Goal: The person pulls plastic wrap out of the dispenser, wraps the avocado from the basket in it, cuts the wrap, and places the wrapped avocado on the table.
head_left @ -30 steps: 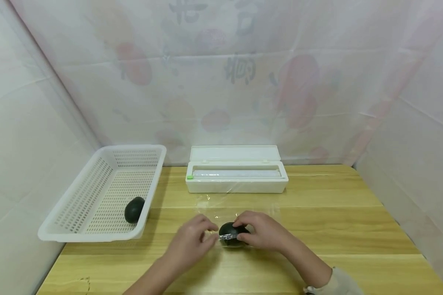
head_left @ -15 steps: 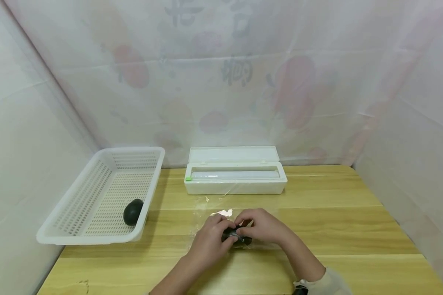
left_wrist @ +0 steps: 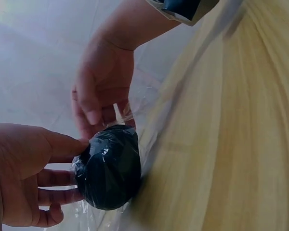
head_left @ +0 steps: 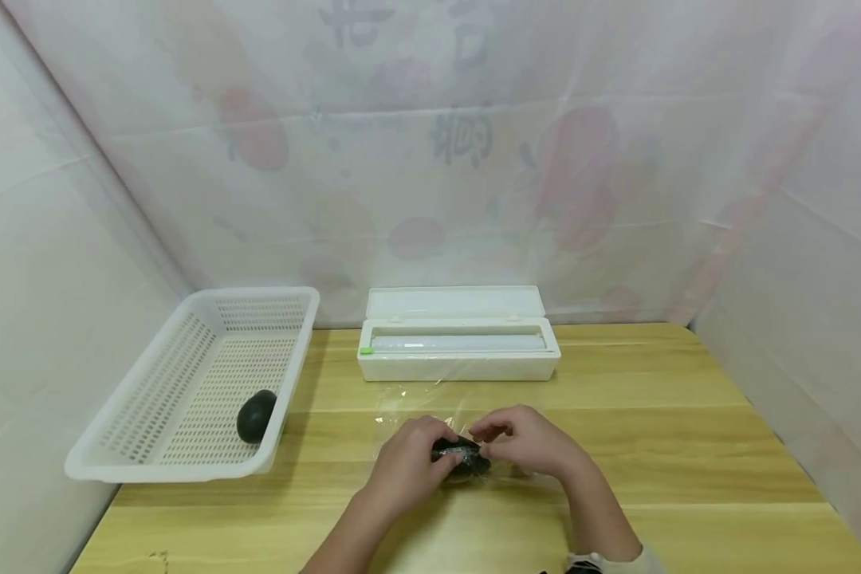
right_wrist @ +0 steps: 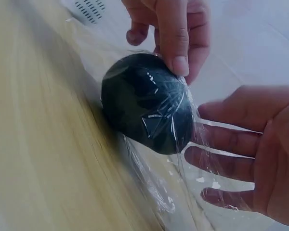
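Note:
A dark green, egg-shaped fruit, apparently an avocado, lies on the table partly covered in clear plastic wrap. My left hand grips its left side, with the thumb pressing the film down on top, as the right wrist view shows. On the other side is my right hand. Its fingers are spread and fairly straight behind loose film at the avocado's end, and its thumb touches or nearly touches the film. In the left wrist view the wrapped avocado sits between both hands.
An open white wrap dispenser box with a film roll and green slider stands behind the hands. Film stretches over the table before it. At left, a white perforated basket holds another dark avocado. Fabric walls surround the table.
My left hand moved right onto the avocado and took hold of it, folding film over its top. My right hand let go of the avocado and shifted slightly right.

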Motion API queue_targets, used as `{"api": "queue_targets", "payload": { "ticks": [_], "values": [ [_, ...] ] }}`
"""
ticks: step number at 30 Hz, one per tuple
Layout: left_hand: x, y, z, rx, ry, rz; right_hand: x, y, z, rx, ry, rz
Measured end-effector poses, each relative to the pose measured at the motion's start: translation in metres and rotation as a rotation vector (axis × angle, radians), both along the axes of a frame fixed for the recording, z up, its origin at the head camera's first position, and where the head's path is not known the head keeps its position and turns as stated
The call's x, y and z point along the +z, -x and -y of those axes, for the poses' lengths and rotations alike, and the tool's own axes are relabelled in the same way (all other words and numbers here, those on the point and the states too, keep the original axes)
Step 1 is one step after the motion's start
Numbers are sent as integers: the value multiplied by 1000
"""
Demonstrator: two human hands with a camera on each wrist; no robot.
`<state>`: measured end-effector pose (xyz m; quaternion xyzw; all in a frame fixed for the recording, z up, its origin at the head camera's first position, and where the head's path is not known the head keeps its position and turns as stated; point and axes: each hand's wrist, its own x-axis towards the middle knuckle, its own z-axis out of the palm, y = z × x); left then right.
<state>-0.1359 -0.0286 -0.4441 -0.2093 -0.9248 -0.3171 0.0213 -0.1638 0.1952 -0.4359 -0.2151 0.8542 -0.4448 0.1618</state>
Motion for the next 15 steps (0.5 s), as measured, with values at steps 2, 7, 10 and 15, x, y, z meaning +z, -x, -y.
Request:
{"api": "queue_targets", "payload": {
  "ticks": [2,7,10,15],
  "values": [
    [2,1,0,1,12,2,0,1,-2,1,-1,-4],
    [3,3,-1,0,23,14,-1,3,-1,-27,-23,-77],
    [3,3,-2,-5,18,13,-2,3,1,-57,-46,-131],
    [1,3,-5,-7,12,-3,-10,3,2,-73,-102,-231]
  ]
}}
